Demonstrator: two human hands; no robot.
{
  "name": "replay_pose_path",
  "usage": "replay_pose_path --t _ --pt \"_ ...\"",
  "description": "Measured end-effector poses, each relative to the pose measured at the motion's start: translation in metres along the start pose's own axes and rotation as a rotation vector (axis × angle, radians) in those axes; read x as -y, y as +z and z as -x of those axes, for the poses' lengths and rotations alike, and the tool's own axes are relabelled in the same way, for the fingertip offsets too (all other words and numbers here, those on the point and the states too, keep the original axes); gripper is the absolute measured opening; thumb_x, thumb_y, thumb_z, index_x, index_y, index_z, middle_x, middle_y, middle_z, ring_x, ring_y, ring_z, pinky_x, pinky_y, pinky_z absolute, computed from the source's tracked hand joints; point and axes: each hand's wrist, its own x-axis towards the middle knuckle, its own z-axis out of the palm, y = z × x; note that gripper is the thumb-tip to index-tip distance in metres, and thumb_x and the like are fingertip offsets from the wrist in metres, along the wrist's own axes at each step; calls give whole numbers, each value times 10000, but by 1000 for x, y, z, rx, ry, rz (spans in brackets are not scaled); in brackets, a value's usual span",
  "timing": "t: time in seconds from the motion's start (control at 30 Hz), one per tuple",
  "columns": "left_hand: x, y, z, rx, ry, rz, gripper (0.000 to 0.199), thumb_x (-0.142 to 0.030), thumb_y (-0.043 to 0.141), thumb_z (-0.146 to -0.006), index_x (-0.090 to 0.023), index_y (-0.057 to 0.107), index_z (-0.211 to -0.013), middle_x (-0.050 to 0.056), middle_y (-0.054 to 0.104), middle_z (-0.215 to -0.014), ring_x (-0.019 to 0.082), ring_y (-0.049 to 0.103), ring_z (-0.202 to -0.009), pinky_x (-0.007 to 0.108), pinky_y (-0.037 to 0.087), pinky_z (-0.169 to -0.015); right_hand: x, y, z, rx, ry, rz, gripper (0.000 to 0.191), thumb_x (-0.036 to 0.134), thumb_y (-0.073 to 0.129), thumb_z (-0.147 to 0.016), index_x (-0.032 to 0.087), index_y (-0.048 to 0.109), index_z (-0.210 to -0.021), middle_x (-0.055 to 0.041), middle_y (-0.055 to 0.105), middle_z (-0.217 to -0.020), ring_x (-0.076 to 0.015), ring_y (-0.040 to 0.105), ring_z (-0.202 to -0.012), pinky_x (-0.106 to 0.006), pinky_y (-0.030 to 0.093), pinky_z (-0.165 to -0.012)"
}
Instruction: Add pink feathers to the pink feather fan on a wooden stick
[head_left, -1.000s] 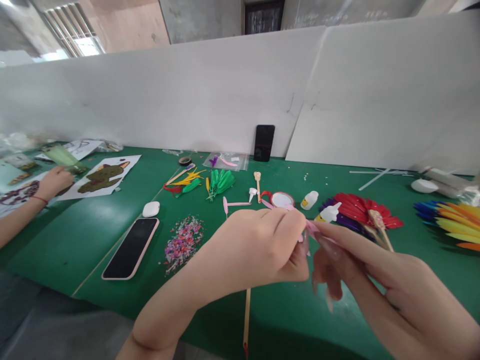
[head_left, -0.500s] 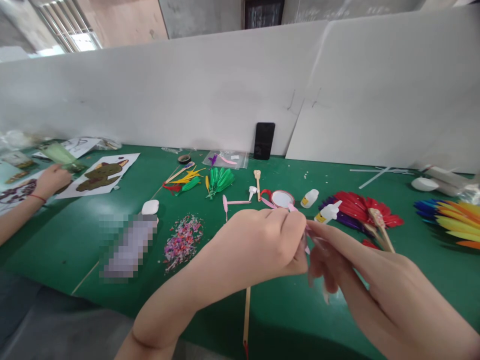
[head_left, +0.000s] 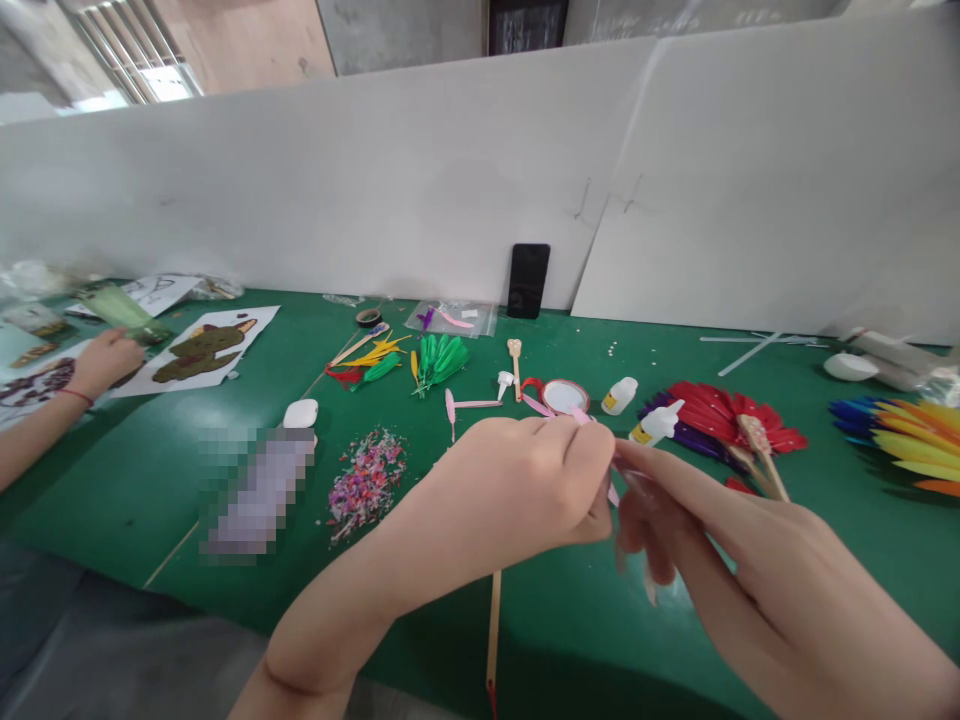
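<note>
My left hand (head_left: 536,480) is closed in a fist-like pinch above the table, its back toward me. A slim pink feather (head_left: 613,495) pokes out beside its fingers. My right hand (head_left: 697,510) meets it at the fingertips, thumb and forefinger pressed together; what they pinch is too small and blurred to make out. Below my left wrist lies a wooden stick (head_left: 494,630) with a red tassel at its near end; its upper part is hidden. Past my knuckles are more pink feathers (head_left: 478,404), a white round lid (head_left: 565,397) and glue bottles (head_left: 654,426).
A red feather fan (head_left: 709,415) and a rainbow-coloured feather bunch (head_left: 900,440) lie to the right. Green feathers (head_left: 441,362), colourful chips (head_left: 367,482) and a white case (head_left: 301,413) are leftward. A phone (head_left: 529,281) leans on the partition. A co-worker's hand (head_left: 109,360) works far left.
My hands stay together in nearly the same place, with only a slight shift of the right fingers. The things on the table have not moved.
</note>
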Motion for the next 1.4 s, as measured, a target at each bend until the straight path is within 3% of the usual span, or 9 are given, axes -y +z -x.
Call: replay_pose_path --t 0.17,0.37,0.57,0.97,1.23,1.4 --pt "1 1 0 -24 19 -4 171 -108 360 -793 -161 466 -671 -29 447 -557 100 439 -465 250 241 -393 0 -2 0 15 45 -32 281 165 317 -902 245 463 -1129 48 589 -575 -133 565 -417 -210 418 -375" --pt "4 3 0 -73 29 6 144 -110 372 -756 -164 476 -672 -27 469 -557 106 462 -465 259 265 -400 0 -1 1 17 59 -61 206 166 311 -916 264 485 -963 53 576 -565 -121 553 -411 -193 398 -371" --pt "6 3 -1 -118 39 46 152 -119 375 -747 -162 490 -657 -27 468 -543 101 443 -449 251 280 -398 1 -4 0 14 43 -96 195 234 289 -950 277 477 -981 49 577 -564 -122 560 -415 -188 370 -343" --pt "9 3 0 -155 22 82 196 -117 359 -764 -157 503 -638 -32 450 -511 87 423 -437 224 295 -393 -6 -2 5 8 -8 -139 200 217 318 -939 268 504 -996 42 571 -593 -102 550 -415 -173 417 -371" --pt "15 -2 3 -172 -35 183 167 -101 358 -733 -158 508 -688 -38 487 -540 85 426 -467 219 336 -419 0 -8 7 48 108 -160 282 295 278 -952 232 531 -842 10 589 -617 -117 540 -435 -220 462 -420" --pt "13 -4 3 -176 -44 267 155 -90 361 -735 -168 494 -725 -44 507 -555 77 425 -476 208 337 -430 0 -8 3 33 97 -181 253 302 303 -949 234 546 -941 11 583 -612 -125 544 -450 -224 478 -437"
